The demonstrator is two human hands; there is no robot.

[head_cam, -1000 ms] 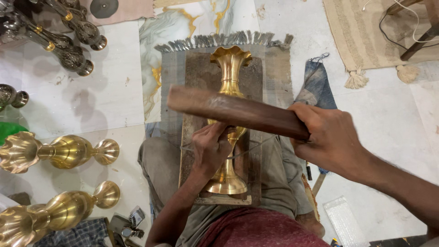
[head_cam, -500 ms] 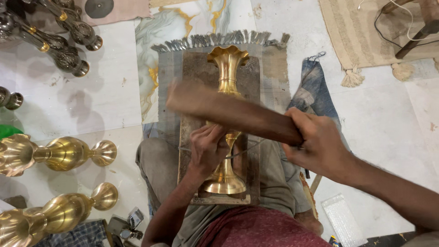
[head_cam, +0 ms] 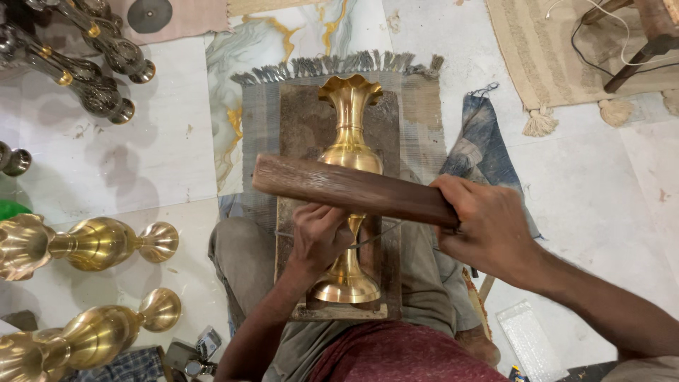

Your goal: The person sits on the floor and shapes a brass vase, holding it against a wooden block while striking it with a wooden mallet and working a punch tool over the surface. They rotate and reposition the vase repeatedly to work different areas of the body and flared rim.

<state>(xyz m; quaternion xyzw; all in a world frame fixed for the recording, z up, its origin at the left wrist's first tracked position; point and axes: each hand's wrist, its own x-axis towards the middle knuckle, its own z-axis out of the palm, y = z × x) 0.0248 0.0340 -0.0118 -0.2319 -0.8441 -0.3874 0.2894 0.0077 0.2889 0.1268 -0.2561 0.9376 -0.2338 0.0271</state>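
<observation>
White marble floor tiles (head_cam: pixel 127 170) and a fringed grey mat (head_cam: pixel 417 106) frame a worker seated cross-legged, a worn wooden board (head_cam: pixel 300 127) resting across the lap. On that board lies a brass vase (head_cam: pixel 349 152), fluted mouth pointing away, round foot toward the body. Left hand (head_cam: pixel 320 237) closes around the vase's narrow stem, fingers (head_cam: pixel 332 216) curled tight and pinning it down. Right hand (head_cam: pixel 488 226) is clenched around one end of a dark wooden mallet (head_cam: pixel 350 189), held crosswise just above the vase's bulb. Risk lies close: a stroke landing off line could catch the left knuckles directly below the wood, or dent the polished belly; a loose stem grip would let the vase roll off the board. Finished brass vases (head_cam: pixel 92 244) lie on the tiles alongside, near darker metal pieces (head_cam: pixel 106 53).
</observation>
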